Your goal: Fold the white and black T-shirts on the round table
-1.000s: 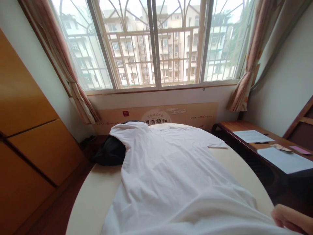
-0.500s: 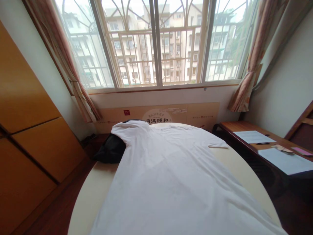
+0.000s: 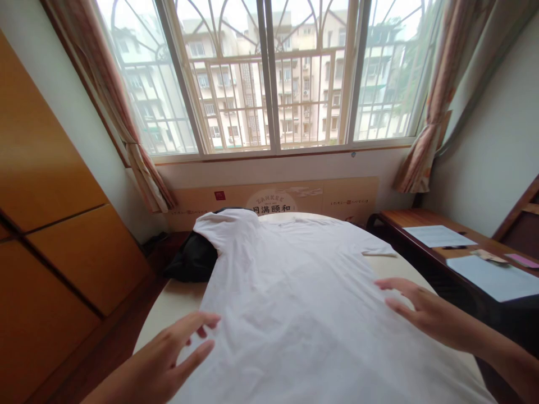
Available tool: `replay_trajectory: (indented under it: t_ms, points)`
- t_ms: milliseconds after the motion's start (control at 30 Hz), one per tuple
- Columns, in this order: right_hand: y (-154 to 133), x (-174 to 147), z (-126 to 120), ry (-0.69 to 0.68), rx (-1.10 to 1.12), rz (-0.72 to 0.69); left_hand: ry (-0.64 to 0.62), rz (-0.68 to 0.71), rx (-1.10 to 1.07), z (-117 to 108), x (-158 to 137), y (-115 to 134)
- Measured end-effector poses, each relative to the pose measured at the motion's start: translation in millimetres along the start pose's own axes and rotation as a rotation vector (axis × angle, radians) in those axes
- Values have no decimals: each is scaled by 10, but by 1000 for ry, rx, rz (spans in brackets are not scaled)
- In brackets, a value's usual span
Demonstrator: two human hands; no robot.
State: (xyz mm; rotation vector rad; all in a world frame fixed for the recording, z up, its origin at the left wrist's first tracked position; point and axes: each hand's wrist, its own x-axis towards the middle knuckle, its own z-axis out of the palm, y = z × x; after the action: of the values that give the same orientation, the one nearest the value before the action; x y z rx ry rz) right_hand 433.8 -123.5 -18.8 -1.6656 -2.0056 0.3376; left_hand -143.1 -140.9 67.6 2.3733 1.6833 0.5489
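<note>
A white T-shirt (image 3: 295, 303) lies spread over a round cream table (image 3: 166, 306), its collar end toward the window. Its left sleeve area rests over a black item (image 3: 193, 258), perhaps a bag or cloth. Above the shirt's left edge is my left hand (image 3: 177, 348), thumb and fingers apart with nothing between them. My right hand (image 3: 404, 300) hovers by the shirt's right side, below the right sleeve, its fingers also apart and holding nothing. Whether the fingertips touch the fabric I cannot tell. The shirt's hem runs out of view at the bottom.
To the right stands a low wooden table (image 3: 391, 219) with papers (image 3: 440, 235), a pen (image 3: 458, 247) and a pink slip (image 3: 522, 260). Wooden cabinets (image 3: 63, 258) line the left. A printed cardboard panel (image 3: 197, 205) leans under the barred window (image 3: 272, 84).
Both my hands have come into view from the lower corners, one at each side of the shirt. The shirt's middle looks more wrinkled; its sleeves lie about as before.
</note>
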Motion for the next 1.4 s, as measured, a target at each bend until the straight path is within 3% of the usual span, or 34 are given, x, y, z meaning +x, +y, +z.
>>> replay_trajectory:
  t_ms: [100, 167, 333, 500, 667, 800, 933, 1100, 1200, 1333, 1400]
  points:
    - [-323, 834, 278, -121, -124, -36, -94, 112, 32, 127, 793, 307]
    - [-424, 1323, 490, -186, -228, 33, -134, 150, 108, 321, 1375, 420]
    - [-443, 2167, 816, -252, -340, 264, -148, 10, 291, 999, 2570, 385]
    - [-268, 2443, 884, -221, -355, 312, -150, -89, 287, 1516, 3056, 165]
    - [-152, 2512, 891, -192, -361, 305, -90, -99, 285, 1649, 3181, 5]
    - [-182, 2542, 898, -179, -357, 323, -48, -104, 322, 1534, 3196, 128]
    - [-197, 2536, 908, -171, -349, 322, 153, -102, 345, 1173, 3256, 141]
    - [-174, 2532, 919, -163, -361, 317, 339, -377, 158, 463, 3344, -363]
    - [-159, 2538, 932, -162, -358, 321, 395, -519, 114, 130, 3219, -728]
    - [-155, 2540, 941, -153, -356, 319, 490, -769, -16, -75, 2938, -1099]
    - [-164, 2538, 939, -154, -356, 321, 542, -770, -191, -102, 2842, -1228]
